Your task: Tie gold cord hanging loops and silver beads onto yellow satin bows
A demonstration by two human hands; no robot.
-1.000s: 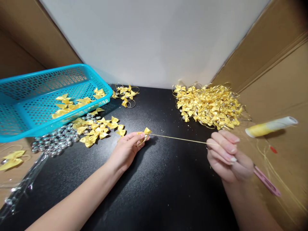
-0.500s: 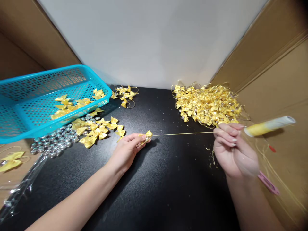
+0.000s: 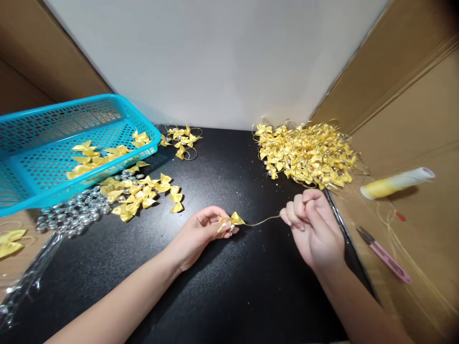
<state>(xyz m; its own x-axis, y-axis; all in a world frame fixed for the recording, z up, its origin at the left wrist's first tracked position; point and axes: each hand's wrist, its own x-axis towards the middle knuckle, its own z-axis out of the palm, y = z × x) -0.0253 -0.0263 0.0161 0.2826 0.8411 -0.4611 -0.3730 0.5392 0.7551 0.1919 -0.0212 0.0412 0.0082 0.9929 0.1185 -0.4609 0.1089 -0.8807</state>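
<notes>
Between the thumb and fingers of my left hand point(image 3: 202, 234) is a yellow ribbon bow point(image 3: 235, 220), with a small silvery bead showing under it. A thin gold cord point(image 3: 263, 221) runs slackly from the bow to my right hand point(image 3: 311, 227). The right fingers are curled closed on the cord's far part, and its end is hidden in them. Left of my left hand lie loose yellow bows point(image 3: 143, 196) and a heap of silvery beads point(image 3: 73, 210) on the black table top point(image 3: 229, 291).
A blue basket point(image 3: 27, 198) with yellow bows stands at the left. Corded bows form a large pile point(image 3: 308, 155) at the back right and a small group point(image 3: 184, 138) at the back. Pink-handled thread snips point(image 3: 389, 263) and a yellow-white tube point(image 3: 398, 182) lie on the right.
My right hand has come left toward my left hand, and the once taut cord now sags. My left hand has shifted slightly right and nearer. The snips' blades are now uncovered.
</notes>
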